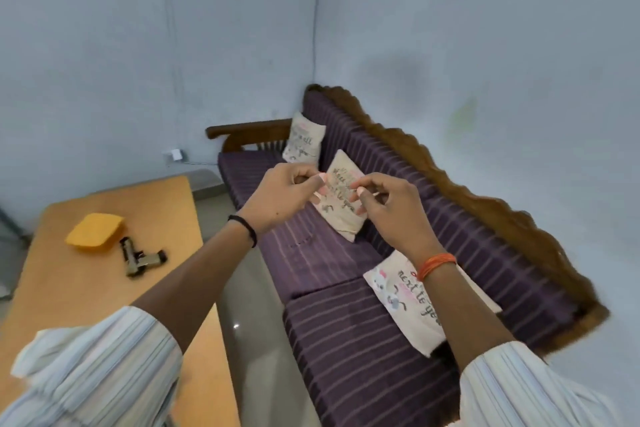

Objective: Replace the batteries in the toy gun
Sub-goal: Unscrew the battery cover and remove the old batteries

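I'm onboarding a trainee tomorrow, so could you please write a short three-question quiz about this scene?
1. True or false: the toy gun lies on the table, in neither hand.
2. What lies just beside the gun? A. a yellow cloth B. a red box C. a cup
3. Fill in: the left hand and right hand are raised over the ____.

Key: 1 true; 2 A; 3 sofa.

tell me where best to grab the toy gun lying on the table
Probably by the grip of the toy gun, which juts out toward the table's near edge, coming from above. The gun lies flat on its side, apart from the yellow cloth, so fingers can close across the grip's flat faces.
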